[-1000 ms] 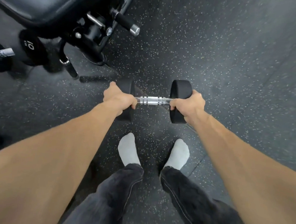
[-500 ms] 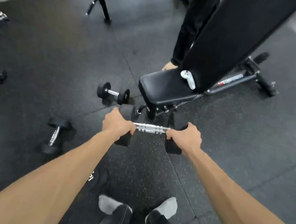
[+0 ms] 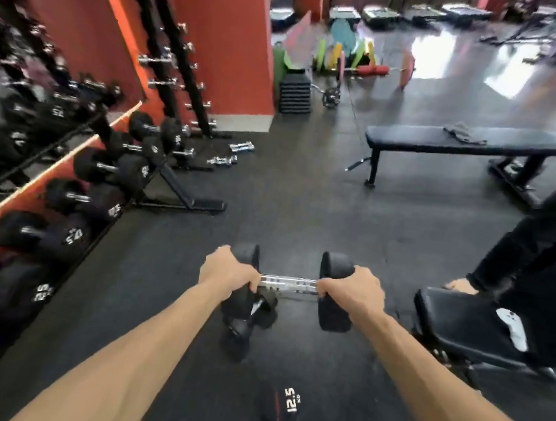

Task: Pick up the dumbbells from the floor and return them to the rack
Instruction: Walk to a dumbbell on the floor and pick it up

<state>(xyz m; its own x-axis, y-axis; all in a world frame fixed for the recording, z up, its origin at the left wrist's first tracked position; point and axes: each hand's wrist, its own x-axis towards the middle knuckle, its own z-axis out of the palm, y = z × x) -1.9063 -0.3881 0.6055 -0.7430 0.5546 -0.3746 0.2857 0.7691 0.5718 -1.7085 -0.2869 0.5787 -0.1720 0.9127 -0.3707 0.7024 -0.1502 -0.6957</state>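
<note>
I hold a black dumbbell (image 3: 288, 284) with a chrome handle out in front of me, lifted off the floor and level. My left hand (image 3: 229, 271) grips the handle at its left head, and my right hand (image 3: 350, 290) grips at the right head. The dumbbell rack (image 3: 76, 185) runs along the left wall, loaded with several black numbered dumbbells. Below the held one, a smaller dumbbell (image 3: 244, 323) lies on the floor. A dumbbell marked 12.5 (image 3: 287, 403) lies near my feet.
A flat black bench (image 3: 462, 140) stands ahead on the right. An incline bench seat (image 3: 463, 322) is close at my right, with a person in black (image 3: 538, 237) beside it. Small chrome dumbbells (image 3: 231, 154) and a vertical rack (image 3: 179, 59) stand ahead left. Coloured plates (image 3: 347, 56) lie far back.
My view has lifted from the floor and turned to face the rack on the left. Both hands kept their grip and the dumbbell stayed raised in front of me.
</note>
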